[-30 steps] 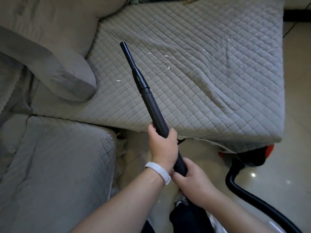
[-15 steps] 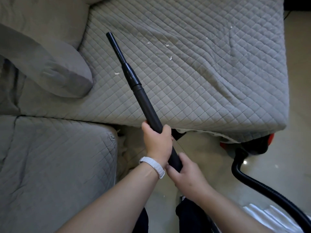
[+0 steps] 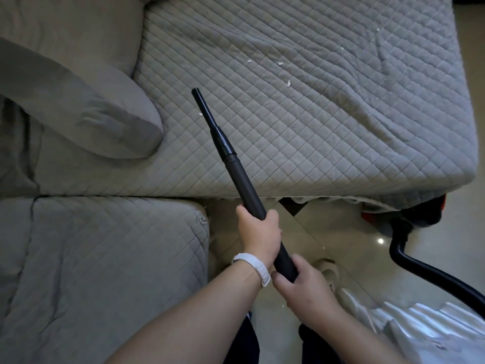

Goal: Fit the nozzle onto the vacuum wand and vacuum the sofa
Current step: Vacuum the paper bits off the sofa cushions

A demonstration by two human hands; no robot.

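Left hand (image 3: 258, 233): clenched round the middle of the vacuum wand (image 3: 245, 187), fingers (image 3: 273, 216) wrapped fully about the black tube, thumb on its left side; a white wristband (image 3: 253, 267) sits on the wrist.
Right hand (image 3: 305, 287): closed round the lower end of the wand, just behind the left hand, thumb laid along the tube; the two hands nearly touch.
Vacuum wand: black, slanting from the hands up and to the left, crossing the front edge of the sofa seat (image 3: 328, 132).
Nozzle (image 3: 210, 122): narrow black crevice piece seated on the wand's upper end, its tip over the left part of the quilted seat, near the cushion (image 3: 105, 122); whether the tip touches the fabric cannot be told.
Sofa seat: grey quilted cover, with small white scraps (image 3: 288, 83) scattered toward its back middle.
Second seat section (image 3: 105, 271): lower left, same quilted cover.
Hose (image 3: 430, 274): black, curving across the tiled floor (image 3: 328, 232) at the right, running up to a red and black vacuum body (image 3: 430, 211) partly under the seat's front right corner.
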